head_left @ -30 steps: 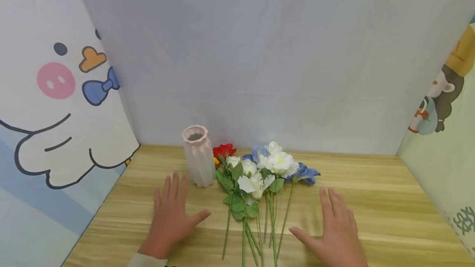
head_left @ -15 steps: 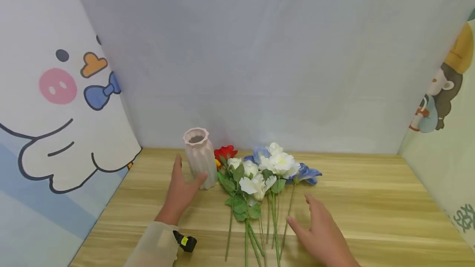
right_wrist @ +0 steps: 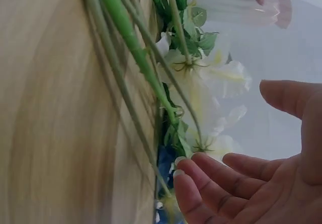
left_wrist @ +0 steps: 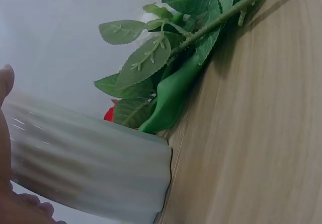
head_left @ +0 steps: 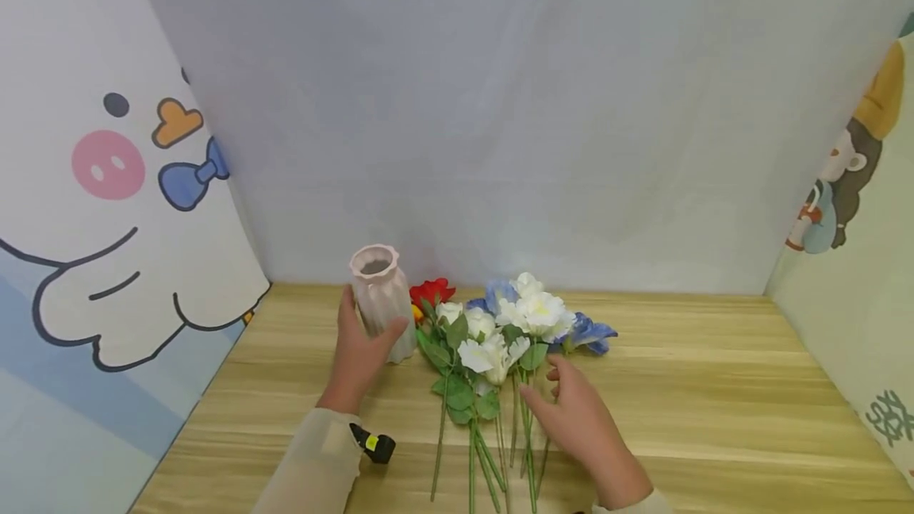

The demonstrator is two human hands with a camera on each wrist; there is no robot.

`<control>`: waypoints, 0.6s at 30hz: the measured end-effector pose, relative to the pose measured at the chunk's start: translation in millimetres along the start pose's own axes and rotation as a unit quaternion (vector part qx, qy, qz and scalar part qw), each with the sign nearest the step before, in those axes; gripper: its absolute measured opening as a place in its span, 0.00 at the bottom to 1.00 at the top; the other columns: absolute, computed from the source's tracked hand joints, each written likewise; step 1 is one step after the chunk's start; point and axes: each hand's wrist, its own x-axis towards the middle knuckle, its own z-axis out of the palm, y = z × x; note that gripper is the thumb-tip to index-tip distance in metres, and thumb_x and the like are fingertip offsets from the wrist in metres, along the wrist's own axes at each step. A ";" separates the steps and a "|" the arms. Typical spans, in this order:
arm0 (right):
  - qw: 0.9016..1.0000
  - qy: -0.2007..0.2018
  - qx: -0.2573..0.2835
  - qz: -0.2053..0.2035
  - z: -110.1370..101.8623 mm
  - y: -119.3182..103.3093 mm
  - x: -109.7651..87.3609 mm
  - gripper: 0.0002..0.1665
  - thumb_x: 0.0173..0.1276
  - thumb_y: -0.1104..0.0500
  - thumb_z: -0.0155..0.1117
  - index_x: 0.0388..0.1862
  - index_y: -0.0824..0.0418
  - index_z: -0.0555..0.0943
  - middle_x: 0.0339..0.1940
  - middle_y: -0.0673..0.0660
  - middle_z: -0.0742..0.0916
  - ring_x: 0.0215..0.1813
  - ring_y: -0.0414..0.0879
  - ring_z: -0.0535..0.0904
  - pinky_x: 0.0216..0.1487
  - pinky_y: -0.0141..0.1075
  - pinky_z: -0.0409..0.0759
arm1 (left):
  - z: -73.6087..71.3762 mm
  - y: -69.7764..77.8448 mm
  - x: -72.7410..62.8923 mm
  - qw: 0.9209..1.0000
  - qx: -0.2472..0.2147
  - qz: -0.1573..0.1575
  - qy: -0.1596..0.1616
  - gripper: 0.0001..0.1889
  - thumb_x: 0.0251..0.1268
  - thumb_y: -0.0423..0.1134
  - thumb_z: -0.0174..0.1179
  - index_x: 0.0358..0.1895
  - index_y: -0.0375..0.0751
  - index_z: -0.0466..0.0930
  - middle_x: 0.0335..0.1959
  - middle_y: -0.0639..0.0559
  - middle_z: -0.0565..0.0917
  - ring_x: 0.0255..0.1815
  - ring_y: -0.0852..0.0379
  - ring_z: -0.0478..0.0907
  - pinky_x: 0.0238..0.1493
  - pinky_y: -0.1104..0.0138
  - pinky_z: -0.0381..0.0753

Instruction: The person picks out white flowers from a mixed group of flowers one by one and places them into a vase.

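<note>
A pale pink fluted vase (head_left: 378, 300) stands upright at the back left of the table. My left hand (head_left: 357, 355) grips its side, thumb across the front; in the left wrist view fingertips (left_wrist: 46, 208) show behind the vase wall. To the right lie artificial flowers with long green stems: white blooms (head_left: 539, 314), a red one (head_left: 432, 290) and blue ones (head_left: 587, 335). Over the stems on the right, my right hand (head_left: 578, 419) is spread with thumb and fingers apart. Its fingertips are close to a white and a blue bloom in the right wrist view, holding nothing.
The wooden table (head_left: 714, 403) meets a plain grey backdrop (head_left: 571, 117) behind the flowers. Side panels with a cartoon duck (head_left: 107, 165) and a cartoon figure (head_left: 850, 157) flank it. A small black device (head_left: 374, 444) is worn on the left wrist.
My left hand has moved from the table up and right to the vase and taken hold of it. My right hand has moved left and forward, close over the flower stems.
</note>
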 end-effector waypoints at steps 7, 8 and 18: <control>0.999 0.004 0.048 0.020 7.7 6.7 13.2 0.39 0.76 0.48 0.66 0.73 0.71 0.67 0.56 0.64 0.84 0.57 0.60 0.82 0.53 0.55 0.82 | 7.4 -0.6 9.2 0.999 -0.041 0.004 -0.003 0.57 0.62 0.54 0.73 0.83 0.59 0.39 0.72 0.46 0.64 0.68 0.43 0.67 0.65 0.41 0.69; 0.998 0.006 0.058 0.020 9.3 7.6 14.5 0.37 0.76 0.49 0.67 0.72 0.71 0.68 0.55 0.63 0.85 0.56 0.60 0.82 0.52 0.54 0.82 | 8.1 -0.7 10.3 0.999 -0.044 0.001 -0.002 0.56 0.62 0.54 0.74 0.83 0.58 0.39 0.71 0.46 0.64 0.67 0.43 0.68 0.65 0.41 0.70; 0.983 0.000 0.182 0.032 21.5 13.4 22.6 0.29 0.71 0.66 0.67 0.67 0.74 0.72 0.43 0.61 0.86 0.34 0.49 0.84 0.36 0.42 0.86 | 12.0 -2.7 15.7 0.999 -0.044 -0.023 0.012 0.54 0.63 0.52 0.74 0.81 0.49 0.43 0.69 0.43 0.67 0.66 0.42 0.70 0.64 0.41 0.71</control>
